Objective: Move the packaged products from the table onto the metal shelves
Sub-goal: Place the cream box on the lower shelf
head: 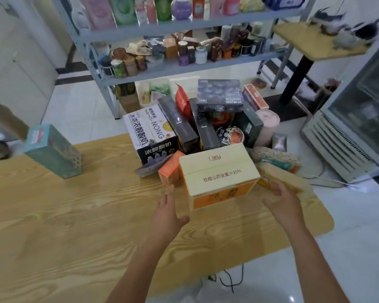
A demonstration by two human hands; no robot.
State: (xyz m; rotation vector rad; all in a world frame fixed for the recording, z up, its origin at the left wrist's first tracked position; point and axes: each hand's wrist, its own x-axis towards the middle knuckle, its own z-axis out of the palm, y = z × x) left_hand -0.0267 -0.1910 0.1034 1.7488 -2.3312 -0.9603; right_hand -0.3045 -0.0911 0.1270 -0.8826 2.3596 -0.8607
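Observation:
A cream and orange carton (219, 171) stands at the front of a pile of packaged products on the wooden table (74, 215). My left hand (167, 213) hovers open just left of the carton, fingers spread, holding nothing. My right hand (281, 201) is open on the carton's right side, close to a yellow packet (280, 173), and I cannot tell if it touches. Behind the carton lie a black and white milk box (150, 132), dark boxes (179, 125) and a blue box (220, 95) on top. The grey metal shelves (184, 64) stand beyond the table, filled with jars and bottles.
A teal box (53, 150) stands alone on the table's left part. A small round side table (315, 40) rises at the right, and a glass-door cooler (357, 123) stands at the far right. A person's leg (0, 127) shows at the left edge. Cables lie on the floor.

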